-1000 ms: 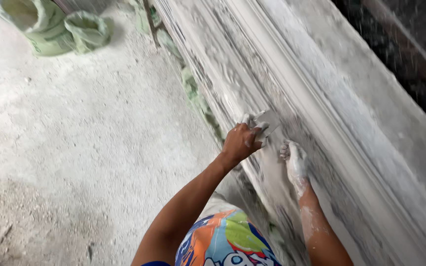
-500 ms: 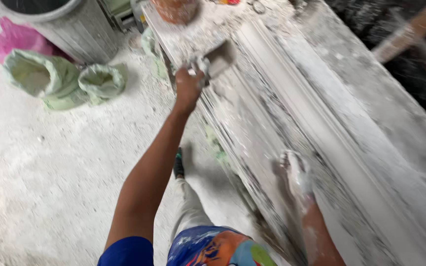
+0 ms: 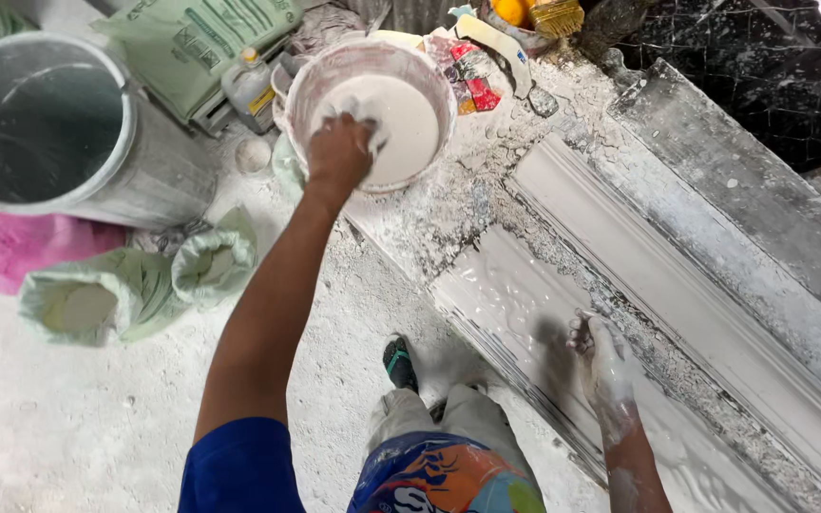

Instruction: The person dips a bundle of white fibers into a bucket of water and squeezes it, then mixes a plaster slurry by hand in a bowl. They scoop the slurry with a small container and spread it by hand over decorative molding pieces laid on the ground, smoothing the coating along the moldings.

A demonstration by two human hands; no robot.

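My left hand (image 3: pixel 339 147) reaches out to a pinkish bucket (image 3: pixel 441 87) of white wet plaster (image 3: pixel 410 123). Its fingers curl down into the plaster, and anything held in them is hidden. My right hand (image 3: pixel 602 359), coated in white plaster, rests flat on a wet, glossy stretch (image 3: pixel 501 290) of a long moulded plaster cornice (image 3: pixel 648 252) that runs diagonally across a crusted workbench. It holds nothing.
A large grey bin (image 3: pixel 149 180) stands at the left, with two open green sacks of powder (image 3: pixel 97 304) and a pink bag (image 3: pixel 16 252) on the dusty floor. A small bottle (image 3: pixel 247 85), a brush (image 3: pixel 555 14) and clutter sit behind the bucket. My shoe (image 3: pixel 399 363) is below.
My left hand has moved from the cornice up the bench into the bucket of plaster. The view has swung toward the bench end. My right hand stays on the cornice.
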